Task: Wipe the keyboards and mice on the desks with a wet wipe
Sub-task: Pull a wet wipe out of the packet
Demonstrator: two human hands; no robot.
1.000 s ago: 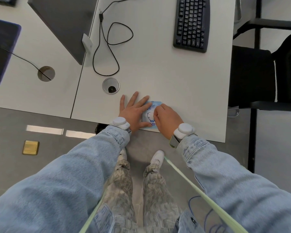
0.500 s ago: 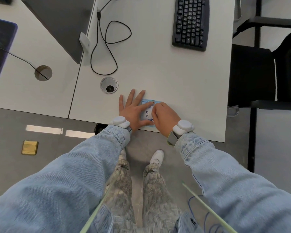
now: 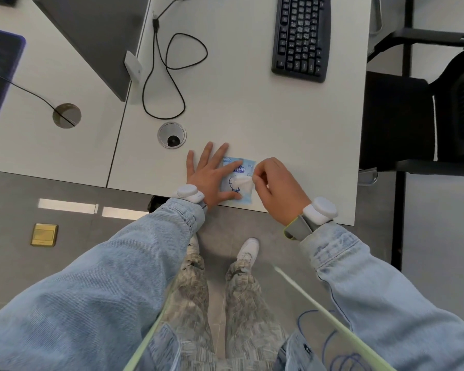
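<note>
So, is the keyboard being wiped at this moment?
No, the keyboard lies untouched at the far side of the desk, while both hands work at the wipe packet near the front edge.

White laminate bench point(image 3: 252, 116), two slabs butted at a seam. Right slab carries a black keyboard point(image 3: 301, 38) at the far side, a looped black cable point(image 3: 172, 68), a silver round cable grommet point(image 3: 171, 135), and a small blue printed wet-wipe packet point(image 3: 237, 180) at the near edge. Left hand point(image 3: 212, 178) lies flat on the bench, pinning the packet. Left slab point(image 3: 38, 145): open grommet hole point(image 3: 66, 115) with a thin black cable point(image 3: 19, 88) running in, and a dark mat with purple edge point(image 3: 0, 76).
</note>
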